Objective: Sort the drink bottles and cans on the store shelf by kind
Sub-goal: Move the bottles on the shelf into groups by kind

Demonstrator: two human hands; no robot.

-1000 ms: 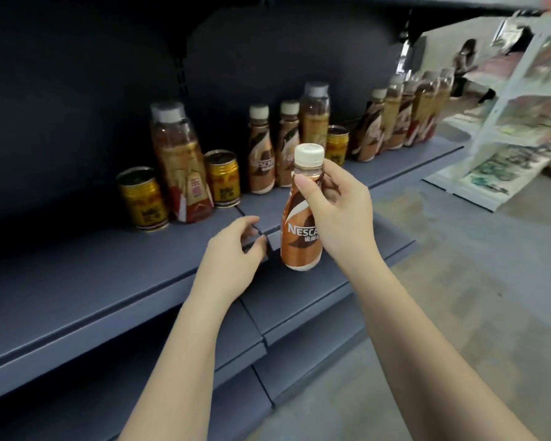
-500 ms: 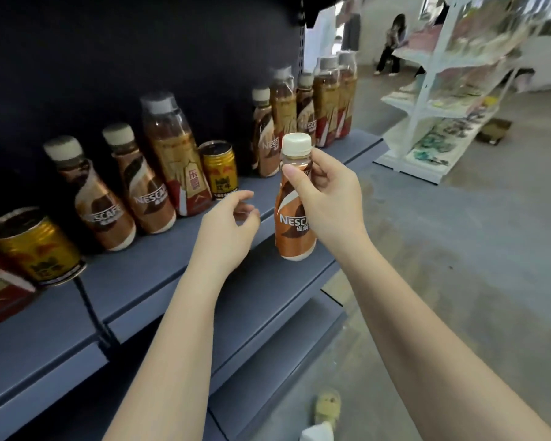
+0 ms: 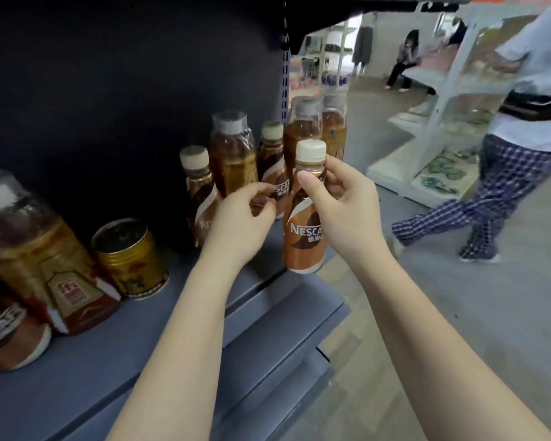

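My right hand (image 3: 344, 211) grips a brown Nescafe coffee bottle (image 3: 304, 230) with a white cap, upright above the front edge of the grey shelf (image 3: 140, 361). My left hand (image 3: 239, 221) reaches toward the cluster at the shelf's right end, its fingers curled and apart in front of a Nescafe bottle (image 3: 275, 173), holding nothing. In that cluster stand another Nescafe bottle (image 3: 199, 183) and three tall tea bottles (image 3: 233, 157). Left of my arm stand a gold can (image 3: 131, 259), a large tea bottle (image 3: 45, 265) and a Nescafe bottle (image 3: 4, 332) cut off by the frame.
A person in checked trousers (image 3: 497, 186) walks in the aisle at the right. A white rack (image 3: 439, 128) stands behind them. Another person (image 3: 404, 58) sits far back. Lower shelves (image 3: 283, 361) jut out below the hands.
The view has swung to the right along the shelf. Both hands moved toward the cluster at the shelf's right end, the bottle still in my right hand. A walking person has come into view.
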